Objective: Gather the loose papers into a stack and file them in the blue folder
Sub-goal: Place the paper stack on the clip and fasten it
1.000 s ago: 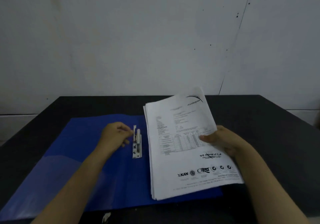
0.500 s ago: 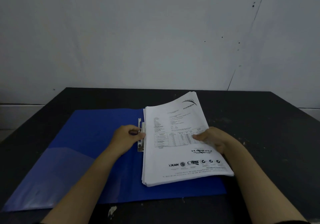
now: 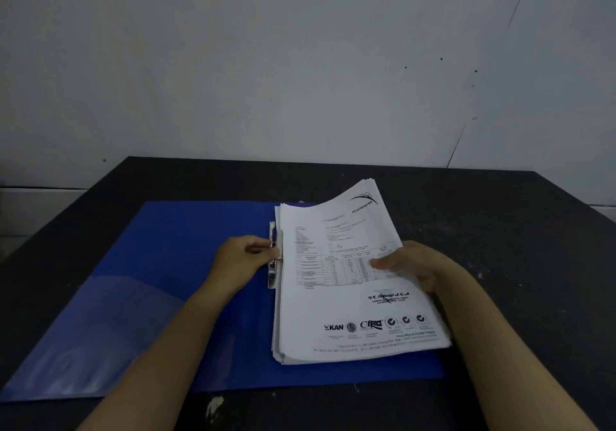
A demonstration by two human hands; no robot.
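Left hand (image 3: 245, 257) pinches the clip (image 3: 272, 264) at the folder (image 3: 173, 264) spine, right hand (image 3: 413, 269) grips the stack (image 3: 346, 284) just right of it, long edge running parallel, so left's nearer.

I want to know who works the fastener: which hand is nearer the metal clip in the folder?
Left. The left hand pinches the metal clip at the spine of the blue folder; the right hand grips the paper stack at its far right edge.
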